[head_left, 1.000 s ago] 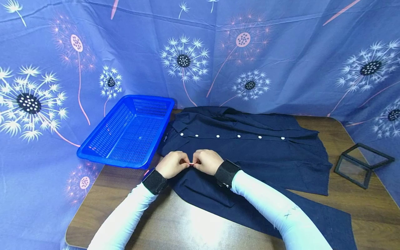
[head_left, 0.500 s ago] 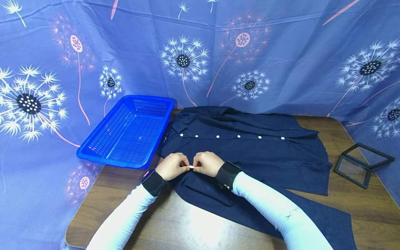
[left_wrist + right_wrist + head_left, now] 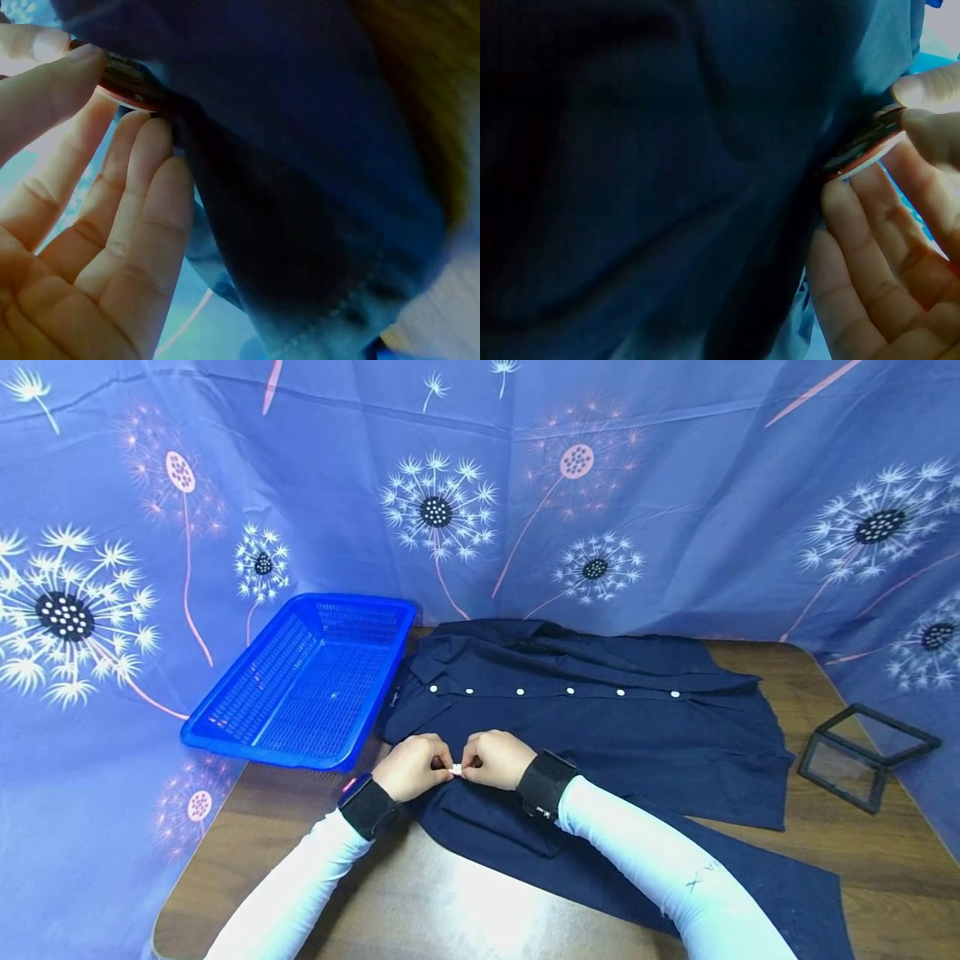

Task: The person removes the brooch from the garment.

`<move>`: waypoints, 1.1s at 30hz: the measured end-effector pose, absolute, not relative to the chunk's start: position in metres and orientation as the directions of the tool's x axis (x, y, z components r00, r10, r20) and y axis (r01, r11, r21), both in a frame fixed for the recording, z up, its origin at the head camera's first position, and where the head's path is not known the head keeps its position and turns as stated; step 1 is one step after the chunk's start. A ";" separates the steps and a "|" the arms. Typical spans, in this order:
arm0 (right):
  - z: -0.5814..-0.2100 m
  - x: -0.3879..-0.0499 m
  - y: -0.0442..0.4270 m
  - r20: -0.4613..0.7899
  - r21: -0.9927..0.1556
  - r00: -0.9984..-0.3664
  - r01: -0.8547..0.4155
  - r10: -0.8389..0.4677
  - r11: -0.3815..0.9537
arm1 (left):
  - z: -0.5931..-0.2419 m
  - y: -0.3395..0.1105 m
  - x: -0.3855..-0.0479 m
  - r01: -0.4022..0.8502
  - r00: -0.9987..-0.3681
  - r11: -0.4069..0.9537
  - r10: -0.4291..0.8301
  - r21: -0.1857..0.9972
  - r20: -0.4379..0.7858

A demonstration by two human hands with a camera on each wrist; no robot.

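A dark navy shirt [image 3: 600, 735] with a row of white buttons lies spread on the table. Over its near left part, the left hand [image 3: 412, 768] and right hand [image 3: 498, 760] pinch a small red-and-white item [image 3: 457, 770] from both sides. In the left wrist view, the thumb and index finger of the left hand [image 3: 97, 202] hold the dark, red-edged item [image 3: 131, 84] against the navy cloth [image 3: 300, 150]. The right wrist view has the right hand [image 3: 892, 225] pinching the same item [image 3: 862, 150] at the cloth. What it is cannot be told.
A blue plastic basket [image 3: 345, 760] stands at the left, touching or close to the shirt. On the right lies a black hinged frame [image 3: 847, 768] with clear panels. Behind the wooden table [image 3: 217, 860] hangs a blue curtain [image 3: 510, 527] with dandelion prints.
Both hands have moved slightly nearer the body, still pinching the small item, which has turned a little between the fingers. The shirt, basket and frame lie as before.
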State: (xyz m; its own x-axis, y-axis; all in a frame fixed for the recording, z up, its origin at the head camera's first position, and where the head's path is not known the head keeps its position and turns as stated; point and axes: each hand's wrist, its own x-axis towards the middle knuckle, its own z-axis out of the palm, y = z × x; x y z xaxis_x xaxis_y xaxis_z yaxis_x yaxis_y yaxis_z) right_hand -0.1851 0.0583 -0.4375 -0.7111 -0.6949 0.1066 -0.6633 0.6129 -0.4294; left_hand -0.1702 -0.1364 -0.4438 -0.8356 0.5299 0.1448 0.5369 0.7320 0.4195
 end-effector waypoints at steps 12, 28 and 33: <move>-0.444 -0.183 0.057 0.128 -0.394 -0.689 -0.696 -0.713 0.601 | -0.445 -0.135 -0.168 0.532 -0.839 0.759 0.533 0.376 0.111; -0.448 -0.183 0.054 0.108 -0.337 -0.678 -0.713 -0.727 0.614 | -0.449 -0.133 -0.168 0.548 -0.830 0.757 0.544 0.355 0.123; -0.450 -0.183 0.052 0.104 -0.333 -0.682 -0.710 -0.724 0.620 | -0.451 -0.133 -0.168 0.547 -0.832 0.764 0.540 0.342 0.126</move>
State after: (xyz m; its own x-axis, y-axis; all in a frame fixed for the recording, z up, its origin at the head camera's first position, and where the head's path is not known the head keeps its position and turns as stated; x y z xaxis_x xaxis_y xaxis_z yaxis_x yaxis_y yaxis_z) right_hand -0.1832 0.0519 -0.4501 -0.6818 -0.7241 0.1042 -0.7098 0.6204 -0.3335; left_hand -0.1679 -0.1330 -0.4509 -0.8323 0.5398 0.1259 0.5472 0.7640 0.3419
